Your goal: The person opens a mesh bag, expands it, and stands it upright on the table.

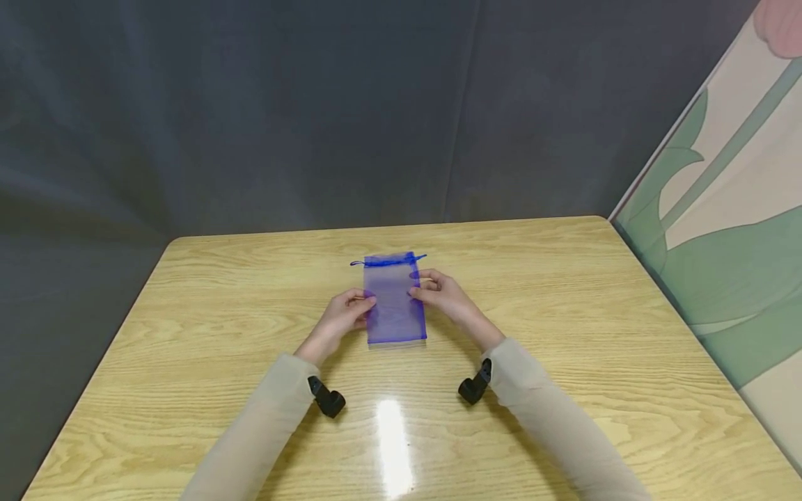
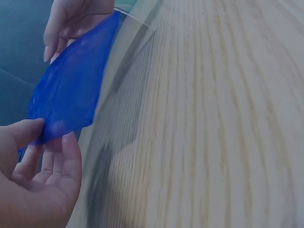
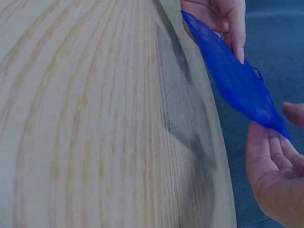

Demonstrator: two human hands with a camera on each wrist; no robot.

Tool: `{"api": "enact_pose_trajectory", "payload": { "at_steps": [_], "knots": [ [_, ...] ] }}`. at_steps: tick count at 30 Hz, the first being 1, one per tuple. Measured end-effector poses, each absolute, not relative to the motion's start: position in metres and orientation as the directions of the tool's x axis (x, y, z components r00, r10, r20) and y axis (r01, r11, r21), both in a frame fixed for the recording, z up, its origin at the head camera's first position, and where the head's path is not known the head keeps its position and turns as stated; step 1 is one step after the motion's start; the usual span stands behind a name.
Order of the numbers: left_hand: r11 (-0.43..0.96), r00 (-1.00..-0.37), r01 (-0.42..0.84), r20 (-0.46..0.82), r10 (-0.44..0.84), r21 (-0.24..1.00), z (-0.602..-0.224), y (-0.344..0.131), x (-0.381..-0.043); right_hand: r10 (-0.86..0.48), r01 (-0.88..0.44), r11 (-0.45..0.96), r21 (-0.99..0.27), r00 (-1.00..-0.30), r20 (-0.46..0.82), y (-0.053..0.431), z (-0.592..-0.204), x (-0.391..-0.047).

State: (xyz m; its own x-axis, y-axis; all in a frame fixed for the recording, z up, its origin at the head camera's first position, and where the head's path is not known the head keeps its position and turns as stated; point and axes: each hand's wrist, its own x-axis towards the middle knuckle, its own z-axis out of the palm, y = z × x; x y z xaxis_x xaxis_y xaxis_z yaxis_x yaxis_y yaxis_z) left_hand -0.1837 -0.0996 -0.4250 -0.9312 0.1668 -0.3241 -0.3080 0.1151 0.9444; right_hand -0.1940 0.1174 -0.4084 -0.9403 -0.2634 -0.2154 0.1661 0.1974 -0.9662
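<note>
A sheer blue drawstring pouch [image 1: 395, 306] is held flat a little above the table, its ribbon-tied mouth toward the far side. My left hand [image 1: 344, 315] pinches the pouch's left edge, thumb on the near face and fingers behind. At the right edge is my right hand [image 1: 441, 296]; in the right wrist view its fingers [image 3: 260, 142] lie against the back of the pouch, while its thumb [image 3: 294, 114] stands apart from the fabric. The left wrist view shows the pouch [image 2: 76, 80] bowed between both hands. Nothing can be made out inside it.
The wood-grain table [image 1: 238, 306] carries the pouch's shadow and a bright light reflection near the front. A dark curtain [image 1: 313, 118] hangs behind. A panel with a flower print [image 1: 720, 209] stands along the right side. Black wrist cameras [image 1: 327, 396] sit on both sleeves.
</note>
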Motion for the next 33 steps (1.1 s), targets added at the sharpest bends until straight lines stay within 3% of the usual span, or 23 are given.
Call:
{"api": "enact_pose_trajectory", "payload": {
  "at_steps": [5,9,22,33],
  "knots": [
    [0.100,-0.938,-0.308,-0.320,0.131,0.946,-0.4246,-0.1002,-0.1857,-0.402,0.135,0.238,-0.962,-0.888,-0.224,0.1217,-0.4119,-0.1924],
    [0.093,-0.941,-0.302,-0.312,0.129,0.949,-0.4242,-0.1006,-0.1870,-0.435,0.139,0.233,-0.963,-0.870,-0.231,0.1237,-0.4140,-0.1916],
    [0.134,-0.898,-0.316,-0.341,0.276,0.939,-0.4226,-0.0972,-0.1822,-0.279,0.141,0.190,-0.972,-0.941,-0.191,0.1229,-0.4140,-0.1924],
    [0.080,-0.905,-0.331,-0.340,0.256,0.940,-0.4221,-0.0973,-0.1814,-0.186,0.167,0.215,-0.962,-0.960,-0.208,0.1236,-0.4177,-0.1963]
  ]
}}
